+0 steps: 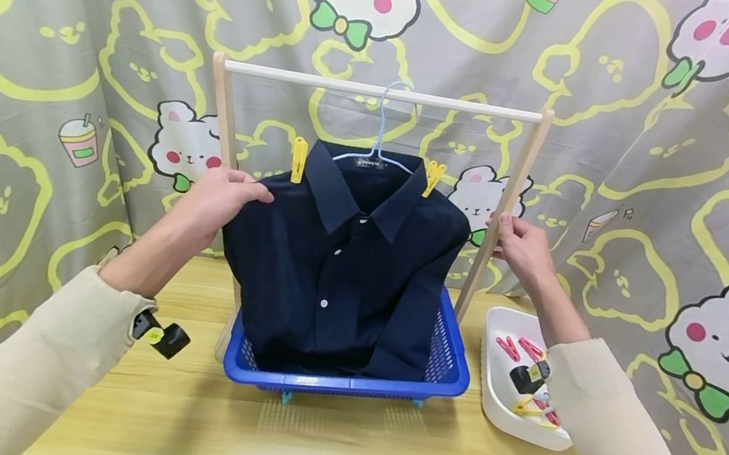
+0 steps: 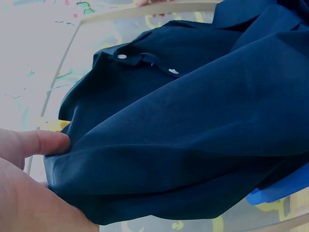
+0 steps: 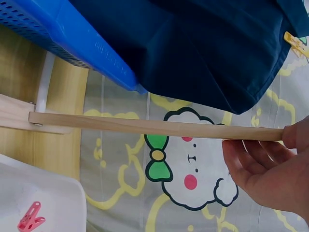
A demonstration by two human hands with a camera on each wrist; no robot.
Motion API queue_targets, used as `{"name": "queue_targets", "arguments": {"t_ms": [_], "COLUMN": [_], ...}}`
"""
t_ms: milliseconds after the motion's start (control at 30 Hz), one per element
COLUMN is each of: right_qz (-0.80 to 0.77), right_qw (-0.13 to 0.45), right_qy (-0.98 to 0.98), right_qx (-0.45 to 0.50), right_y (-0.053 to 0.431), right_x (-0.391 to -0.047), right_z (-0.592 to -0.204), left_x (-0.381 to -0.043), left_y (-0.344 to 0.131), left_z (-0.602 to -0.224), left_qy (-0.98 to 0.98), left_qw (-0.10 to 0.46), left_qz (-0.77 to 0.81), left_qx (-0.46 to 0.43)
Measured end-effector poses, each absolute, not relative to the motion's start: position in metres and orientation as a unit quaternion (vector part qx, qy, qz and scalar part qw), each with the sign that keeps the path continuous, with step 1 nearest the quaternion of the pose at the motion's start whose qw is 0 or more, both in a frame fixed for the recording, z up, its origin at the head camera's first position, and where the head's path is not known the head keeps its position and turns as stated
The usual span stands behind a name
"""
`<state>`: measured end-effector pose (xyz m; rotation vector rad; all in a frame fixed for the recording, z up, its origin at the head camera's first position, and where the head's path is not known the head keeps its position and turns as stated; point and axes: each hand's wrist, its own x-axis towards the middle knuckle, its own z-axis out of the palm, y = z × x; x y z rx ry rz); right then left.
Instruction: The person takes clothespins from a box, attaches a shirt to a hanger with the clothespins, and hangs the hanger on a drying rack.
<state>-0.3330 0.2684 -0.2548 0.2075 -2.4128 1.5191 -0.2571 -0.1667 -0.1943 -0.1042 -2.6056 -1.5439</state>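
A navy button-up shirt (image 1: 358, 280) hangs on a light blue wire hanger (image 1: 381, 119) hooked over the white bar of a small wooden rack (image 1: 301, 77). Yellow clothespins (image 1: 299, 160) are clipped at both sides of its collar. My left hand (image 1: 218, 198) pinches the shirt's shoulder, thumb in front and the other fingers hidden behind the cloth. On the opposite side, my right hand (image 1: 526, 247) grips the rack's wooden post (image 3: 159, 127) between thumb and fingers, apart from the shirt. The shirt's lower part sits inside a blue basket (image 1: 345, 386).
To the right of the basket stands a white tray (image 1: 490, 372) holding several pink and yellow clothespins (image 3: 31, 217). Everything rests on a wooden table (image 1: 310, 448). A patterned grey curtain (image 1: 617, 175) hangs close behind the rack.
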Motion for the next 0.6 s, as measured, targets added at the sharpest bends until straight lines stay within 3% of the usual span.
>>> {"name": "queue_targets", "arguments": {"t_ms": [600], "right_qz": [0.523], "right_qw": [0.151], "right_qy": [-0.837], "right_qx": [0.061], "right_y": [0.268], "right_x": [-0.331], "right_z": [-0.258], "left_x": [-0.254], "left_y": [-0.17], "left_z": [-0.208], "left_qy": [-0.874], "left_qw": [0.031], "left_qz": [-0.479], "left_qx": [-0.073]}}
